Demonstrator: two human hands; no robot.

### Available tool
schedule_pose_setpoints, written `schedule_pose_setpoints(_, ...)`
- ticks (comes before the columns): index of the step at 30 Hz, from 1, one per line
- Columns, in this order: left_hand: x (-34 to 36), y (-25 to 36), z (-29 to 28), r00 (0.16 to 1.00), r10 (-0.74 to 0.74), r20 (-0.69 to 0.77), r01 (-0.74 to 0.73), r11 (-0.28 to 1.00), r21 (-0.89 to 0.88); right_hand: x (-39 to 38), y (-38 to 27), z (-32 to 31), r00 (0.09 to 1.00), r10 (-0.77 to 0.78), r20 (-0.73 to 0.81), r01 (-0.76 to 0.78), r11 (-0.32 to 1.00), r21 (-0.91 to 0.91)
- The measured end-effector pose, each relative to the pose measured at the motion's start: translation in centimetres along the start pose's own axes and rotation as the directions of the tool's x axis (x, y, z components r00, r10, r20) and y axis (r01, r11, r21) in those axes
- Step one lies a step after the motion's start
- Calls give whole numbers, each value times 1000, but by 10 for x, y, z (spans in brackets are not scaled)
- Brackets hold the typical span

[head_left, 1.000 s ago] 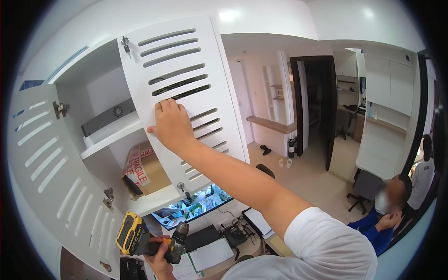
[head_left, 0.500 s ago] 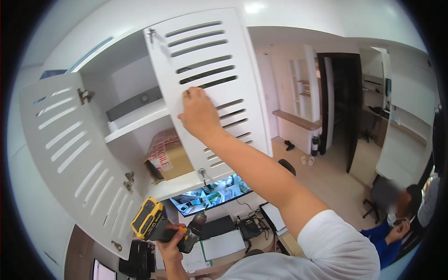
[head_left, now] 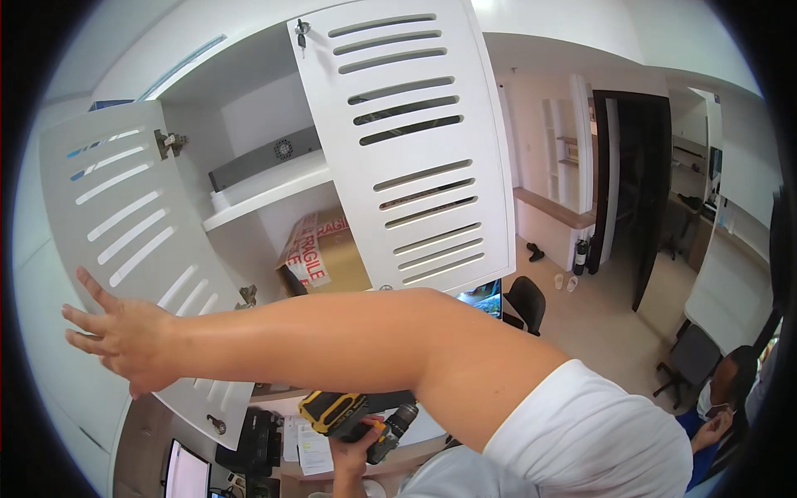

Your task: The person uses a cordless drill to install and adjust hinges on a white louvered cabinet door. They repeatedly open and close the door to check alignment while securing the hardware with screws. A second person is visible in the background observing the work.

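A yellow and black cordless drill (head_left: 340, 415) is in my left hand (head_left: 355, 448), held low in front of the desk with its chuck pointing right. My right arm reaches across to the left, and my right hand (head_left: 124, 336) has its fingers spread with nothing in them. It overlaps the outer edge of the left slotted cabinet door (head_left: 124, 207); whether it touches is unclear. That door stands open, with hinges along its inner edge. The right slotted white door (head_left: 407, 158) covers its side of the cabinet, a key in its upper lock (head_left: 300, 31).
Inside the cabinet, a grey device (head_left: 266, 158) rests on the shelf (head_left: 270, 192), above a taped cardboard box (head_left: 336, 259). Below are a desk with papers (head_left: 315, 448), a black printer (head_left: 241, 444) and a monitor (head_left: 187, 473). A seated person (head_left: 706, 423) is at the right.
My right hand has left the right door's slots and swung left and down to the left door. The drill has moved slightly right and lower. The view has shifted left.
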State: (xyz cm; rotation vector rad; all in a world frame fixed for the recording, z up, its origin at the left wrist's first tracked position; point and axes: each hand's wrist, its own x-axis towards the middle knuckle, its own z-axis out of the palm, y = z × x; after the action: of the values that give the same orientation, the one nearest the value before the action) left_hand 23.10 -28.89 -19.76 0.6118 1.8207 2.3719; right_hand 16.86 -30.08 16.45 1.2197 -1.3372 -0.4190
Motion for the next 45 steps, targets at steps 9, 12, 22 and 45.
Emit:
schedule_pose_setpoints(9, -6, -11, 7, 997, -36, 70, 39, 999, -38, -18, -16, 4, 974, 228, -4, -223, 955, 195)
schedule_pose_setpoints(12, -2, -15, 9, 983, -107, 149, 107, 994, 7, -67, -2, -24, 945, 312, -97, -272, 916, 295)
schedule_pose_setpoints(22, 22, -32, 25, 893, -164, 419, -53, 887, 459, -204, 36, -78, 733, 676, -79, -613, 706, 355)
schedule_pose_setpoints(45, 18, -39, 24, 907, -142, 396, -106, 835, 541, -292, 83, -53, 561, 828, -6, -800, 540, -263)
